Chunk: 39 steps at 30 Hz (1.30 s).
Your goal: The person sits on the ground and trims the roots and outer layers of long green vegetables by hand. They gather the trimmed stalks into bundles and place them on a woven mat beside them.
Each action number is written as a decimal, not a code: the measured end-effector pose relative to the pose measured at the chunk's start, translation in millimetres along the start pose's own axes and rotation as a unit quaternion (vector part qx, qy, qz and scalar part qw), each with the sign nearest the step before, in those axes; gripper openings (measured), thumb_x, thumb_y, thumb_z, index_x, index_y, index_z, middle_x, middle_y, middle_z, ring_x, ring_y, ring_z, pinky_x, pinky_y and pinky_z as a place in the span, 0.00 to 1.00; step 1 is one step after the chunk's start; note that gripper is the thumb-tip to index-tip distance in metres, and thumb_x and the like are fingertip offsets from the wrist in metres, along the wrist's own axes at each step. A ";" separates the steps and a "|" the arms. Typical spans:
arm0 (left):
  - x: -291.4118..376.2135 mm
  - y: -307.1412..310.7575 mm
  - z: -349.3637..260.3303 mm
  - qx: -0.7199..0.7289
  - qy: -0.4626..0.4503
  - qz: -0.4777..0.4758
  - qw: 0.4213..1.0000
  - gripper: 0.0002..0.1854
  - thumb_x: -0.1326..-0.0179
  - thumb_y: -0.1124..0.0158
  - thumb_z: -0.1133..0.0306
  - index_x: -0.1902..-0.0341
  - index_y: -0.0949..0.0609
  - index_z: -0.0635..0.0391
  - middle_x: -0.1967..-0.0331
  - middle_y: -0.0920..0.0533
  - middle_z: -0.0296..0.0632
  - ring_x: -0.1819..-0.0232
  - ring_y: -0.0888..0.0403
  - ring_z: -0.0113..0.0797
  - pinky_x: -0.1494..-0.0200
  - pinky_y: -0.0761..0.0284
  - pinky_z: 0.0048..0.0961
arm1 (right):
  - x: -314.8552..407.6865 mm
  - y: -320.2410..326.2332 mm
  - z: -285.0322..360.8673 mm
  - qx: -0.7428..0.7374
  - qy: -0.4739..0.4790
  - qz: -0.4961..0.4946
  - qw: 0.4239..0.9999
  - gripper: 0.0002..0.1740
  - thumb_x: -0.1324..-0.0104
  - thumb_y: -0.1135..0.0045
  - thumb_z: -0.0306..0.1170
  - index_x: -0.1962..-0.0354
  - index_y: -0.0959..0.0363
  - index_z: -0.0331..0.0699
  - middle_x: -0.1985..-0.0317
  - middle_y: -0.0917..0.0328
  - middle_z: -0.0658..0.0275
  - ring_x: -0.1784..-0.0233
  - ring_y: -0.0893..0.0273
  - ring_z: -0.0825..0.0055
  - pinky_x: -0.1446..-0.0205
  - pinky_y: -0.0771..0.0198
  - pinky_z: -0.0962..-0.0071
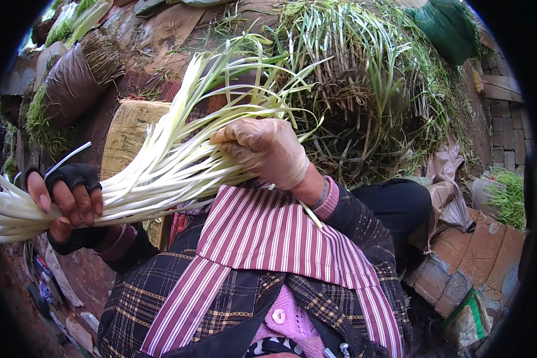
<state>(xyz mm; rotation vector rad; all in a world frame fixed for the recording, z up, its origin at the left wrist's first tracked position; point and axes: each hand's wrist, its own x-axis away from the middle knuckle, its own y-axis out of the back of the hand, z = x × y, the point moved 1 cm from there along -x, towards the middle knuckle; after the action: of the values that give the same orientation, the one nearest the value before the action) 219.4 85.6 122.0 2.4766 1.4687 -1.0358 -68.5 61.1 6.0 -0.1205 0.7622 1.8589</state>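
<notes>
A thick bunch of long pale leafy stalks, like blanched garlic chives (161,165), lies across the front of my body, white ends at the left and yellow-green leaf tips at the upper right. My left hand (69,203), in a black fingerless glove, is closed round the bunch near its white ends. Over the leafy part is my right hand (264,150) in a thin translucent glove, fingers curled against the leaves; whether it pinches any is hidden. One loose stalk (311,215) hangs below my right wrist over the striped apron (268,232).
A large heap of similar unsorted greens with brown roots (353,76) lies ahead. A printed yellow sack (132,134) is behind the bunch. Wrapped bundles (71,85) lie at the upper left, a green sack (445,31) at the upper right, bricks (465,255) at the right.
</notes>
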 end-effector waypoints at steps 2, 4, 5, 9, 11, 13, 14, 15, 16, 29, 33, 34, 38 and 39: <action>1.1 0.9 -0.4 -0.003 -0.002 -0.010 1.000 0.17 0.44 0.37 0.75 0.59 0.36 0.49 0.80 0.27 0.32 0.83 0.26 0.24 0.73 0.24 0.24 | 3.0 2.7 -0.1 -0.099 -0.051 -0.012 0.994 0.06 0.39 0.39 0.24 0.63 0.19 0.35 0.70 0.19 0.60 0.67 0.19 0.72 0.61 0.25 0.76; 2.6 2.1 -0.7 -0.003 -0.003 -0.016 1.000 0.17 0.44 0.37 0.75 0.59 0.36 0.49 0.80 0.27 0.32 0.83 0.27 0.23 0.73 0.24 0.23 | 4.6 7.9 1.0 -0.097 -0.080 -0.014 0.992 0.06 0.39 0.39 0.23 0.63 0.20 0.34 0.71 0.19 0.61 0.68 0.20 0.75 0.62 0.27 0.77; 3.3 2.8 -0.9 -0.003 -0.003 -0.018 1.000 0.17 0.44 0.37 0.75 0.59 0.36 0.49 0.80 0.27 0.32 0.83 0.27 0.23 0.73 0.24 0.23 | 5.0 11.7 1.5 -0.098 -0.094 -0.014 0.991 0.06 0.39 0.40 0.22 0.62 0.20 0.34 0.71 0.20 0.61 0.68 0.21 0.77 0.62 0.27 0.77; 5.7 6.2 -1.4 -0.002 -0.002 -0.022 1.000 0.17 0.43 0.37 0.75 0.59 0.36 0.49 0.80 0.27 0.32 0.83 0.27 0.24 0.73 0.24 0.24 | 5.4 27.1 1.4 -0.230 -0.118 -0.037 0.965 0.04 0.36 0.40 0.24 0.64 0.20 0.34 0.69 0.22 0.67 0.66 0.27 0.82 0.60 0.31 0.80; 5.9 7.9 -1.4 -0.003 0.008 -0.025 1.000 0.17 0.43 0.36 0.74 0.58 0.36 0.50 0.80 0.27 0.33 0.82 0.27 0.24 0.72 0.24 0.25 | 7.4 34.3 0.1 -0.361 -0.112 -0.077 0.923 0.04 0.35 0.41 0.26 0.64 0.22 0.33 0.64 0.22 0.65 0.69 0.30 0.87 0.67 0.36 0.86; 5.2 9.7 -0.5 0.003 0.017 -0.023 1.000 0.17 0.43 0.36 0.74 0.58 0.36 0.50 0.79 0.27 0.33 0.81 0.26 0.25 0.71 0.23 0.26 | 11.7 40.8 -1.7 -0.481 -0.137 -0.107 0.859 0.06 0.32 0.42 0.29 0.63 0.21 0.34 0.61 0.21 0.66 0.73 0.29 0.89 0.73 0.33 0.91; 4.9 10.7 0.2 0.008 0.019 -0.021 1.000 0.18 0.42 0.36 0.74 0.58 0.37 0.50 0.79 0.28 0.33 0.80 0.26 0.25 0.70 0.24 0.26 | 12.6 43.9 -2.3 -0.496 -0.104 -0.120 0.854 0.07 0.32 0.43 0.30 0.63 0.21 0.35 0.60 0.21 0.65 0.73 0.29 0.91 0.76 0.34 0.92; 4.9 11.7 0.9 0.012 0.022 -0.020 0.999 0.18 0.42 0.36 0.73 0.58 0.37 0.50 0.79 0.28 0.34 0.80 0.26 0.26 0.70 0.24 0.26 | 14.3 47.0 -2.8 -0.513 -0.106 -0.138 0.841 0.07 0.32 0.43 0.30 0.63 0.21 0.36 0.60 0.20 0.62 0.75 0.28 0.90 0.79 0.35 0.91; 5.5 12.8 1.3 0.016 0.024 -0.032 0.999 0.18 0.42 0.36 0.73 0.58 0.37 0.50 0.79 0.28 0.34 0.80 0.27 0.26 0.70 0.24 0.26 | 15.5 51.1 -3.8 -0.541 -0.105 -0.160 0.819 0.06 0.32 0.44 0.30 0.64 0.22 0.36 0.60 0.20 0.61 0.76 0.28 0.90 0.80 0.35 0.91; 42.0 116.7 1.9 0.086 0.065 -0.152 0.983 0.11 0.39 0.46 0.75 0.56 0.36 0.54 0.77 0.33 0.34 0.78 0.34 0.27 0.70 0.34 0.25 | 79.4 110.5 -56.7 0.341 -0.283 -0.117 0.889 0.10 0.38 0.38 0.33 0.64 0.22 0.35 0.66 0.21 0.59 0.63 0.22 0.68 0.55 0.27 0.73; 59.1 144.0 0.2 0.045 0.058 -0.232 0.970 0.10 0.40 0.46 0.75 0.58 0.35 0.54 0.77 0.34 0.31 0.78 0.37 0.23 0.71 0.36 0.23 | 73.3 93.8 -47.1 -0.043 -0.229 -0.161 0.959 0.05 0.37 0.40 0.27 0.65 0.21 0.33 0.69 0.20 0.61 0.68 0.23 0.74 0.63 0.27 0.78; 61.8 144.4 -1.1 0.049 0.054 -0.241 0.968 0.10 0.41 0.46 0.76 0.58 0.35 0.54 0.77 0.34 0.31 0.78 0.37 0.24 0.71 0.36 0.23 | 66.2 87.4 -41.2 -0.095 -0.210 -0.165 0.959 0.05 0.36 0.40 0.26 0.65 0.21 0.33 0.69 0.20 0.62 0.69 0.23 0.75 0.65 0.27 0.80; 62.4 129.7 -5.5 0.063 0.040 -0.229 0.970 0.10 0.39 0.47 0.76 0.57 0.35 0.55 0.77 0.34 0.32 0.78 0.36 0.25 0.70 0.35 0.24 | 39.3 49.0 -14.3 -0.121 -0.076 -0.108 0.984 0.05 0.37 0.42 0.19 0.63 0.21 0.31 0.66 0.19 0.63 0.69 0.28 0.86 0.66 0.30 0.84; 59.8 125.8 -5.4 0.068 0.037 -0.240 0.968 0.10 0.39 0.47 0.76 0.57 0.35 0.55 0.77 0.34 0.32 0.78 0.35 0.25 0.70 0.35 0.24 | 35.2 40.0 -10.2 -0.082 -0.071 -0.085 0.990 0.06 0.39 0.41 0.19 0.63 0.21 0.32 0.65 0.19 0.62 0.69 0.25 0.82 0.67 0.28 0.83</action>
<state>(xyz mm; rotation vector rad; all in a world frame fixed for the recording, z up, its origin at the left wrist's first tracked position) 341.8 65.0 58.5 2.3162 2.1604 -1.1533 -120.7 74.8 0.9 -0.1502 0.4854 1.7452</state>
